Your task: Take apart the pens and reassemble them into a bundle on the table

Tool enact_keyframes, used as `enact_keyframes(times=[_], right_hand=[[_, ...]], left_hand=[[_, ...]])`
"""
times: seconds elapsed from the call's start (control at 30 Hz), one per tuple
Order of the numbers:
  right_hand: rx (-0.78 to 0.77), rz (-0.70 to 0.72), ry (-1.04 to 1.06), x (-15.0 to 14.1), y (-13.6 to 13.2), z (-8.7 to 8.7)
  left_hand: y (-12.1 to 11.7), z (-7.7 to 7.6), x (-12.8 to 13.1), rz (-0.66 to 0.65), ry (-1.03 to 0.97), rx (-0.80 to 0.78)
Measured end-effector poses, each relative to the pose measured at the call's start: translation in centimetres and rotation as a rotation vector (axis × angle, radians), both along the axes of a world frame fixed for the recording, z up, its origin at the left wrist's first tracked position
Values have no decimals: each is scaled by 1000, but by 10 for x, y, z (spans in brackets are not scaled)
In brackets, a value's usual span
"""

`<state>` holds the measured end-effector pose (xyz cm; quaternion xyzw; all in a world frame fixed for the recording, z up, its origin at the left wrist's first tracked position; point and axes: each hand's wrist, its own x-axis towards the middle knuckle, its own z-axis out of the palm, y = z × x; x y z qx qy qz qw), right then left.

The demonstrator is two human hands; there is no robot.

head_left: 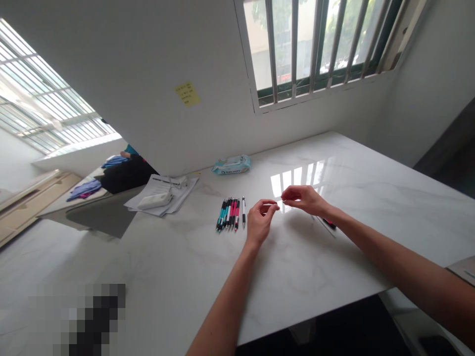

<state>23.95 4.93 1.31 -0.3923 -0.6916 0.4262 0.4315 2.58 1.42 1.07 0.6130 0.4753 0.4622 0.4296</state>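
Thin small item (279, 202) held in the air between left hand (261, 222) and right hand (303, 199), above marble table (178, 277).
Both hands closed to a fingertip pinch; item too small to identify. Row of pens (228, 214) lies just left.

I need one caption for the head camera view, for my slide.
Left hand and right hand pinch close together over a white marble table, beside a row of click pens.
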Motion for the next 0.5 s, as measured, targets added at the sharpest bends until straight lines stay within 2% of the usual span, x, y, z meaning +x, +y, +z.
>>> enact_keyframes(times=[0.23, 0.5], right_hand=[[-136, 99, 202, 1, -5, -3], [-149, 99, 183, 6, -3, -7]], left_hand=[[-1, -4, 8, -68, 18, 17], [-3, -1, 7, 16, 35, 28]])
